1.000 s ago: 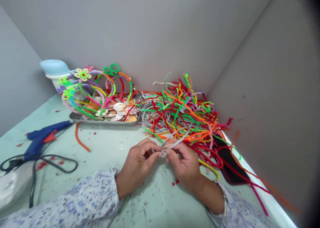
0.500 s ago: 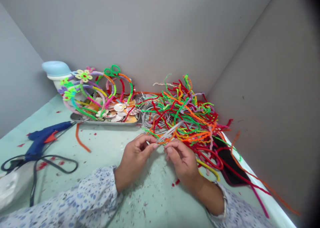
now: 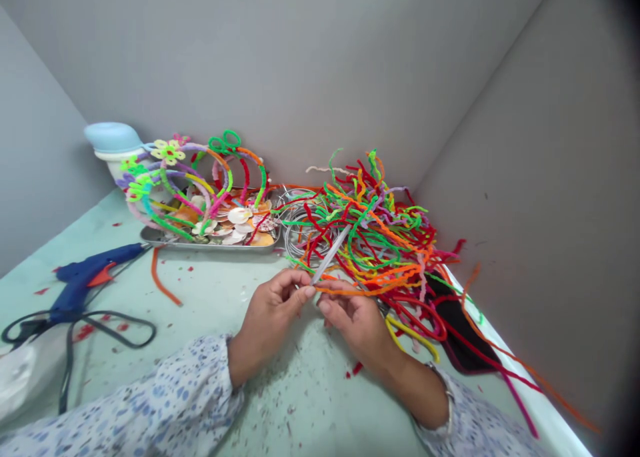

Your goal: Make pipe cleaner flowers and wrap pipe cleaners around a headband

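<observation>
My left hand point(image 3: 274, 318) is closed in a pinch, thumb against forefinger, around a pale grey pipe cleaner point(image 3: 332, 253). From the pinch it slants up to the right, over the edge of a tangled heap of pipe cleaners point(image 3: 385, 233). Beside it my right hand point(image 3: 356, 322) has its fingers curled together, the tips almost meeting those of the left. What sits between the right fingertips is hidden. An orange pipe cleaner point(image 3: 373, 291) from the heap runs just behind the right fingers.
A metal tray point(image 3: 235, 248) of shells stands at the back, with decorated pipe-cleaner headbands point(image 3: 167, 151) on it. Coiled wire point(image 3: 297, 243) lies right of it. A blue glue gun point(image 3: 83, 280) with its cord is at left; a dark flat object point(image 3: 465, 337) lies at right.
The pale grey pipe cleaner has swung to a steeper angle and looks narrower. My right hand has shifted slightly left, closer to my left hand, which stays in place.
</observation>
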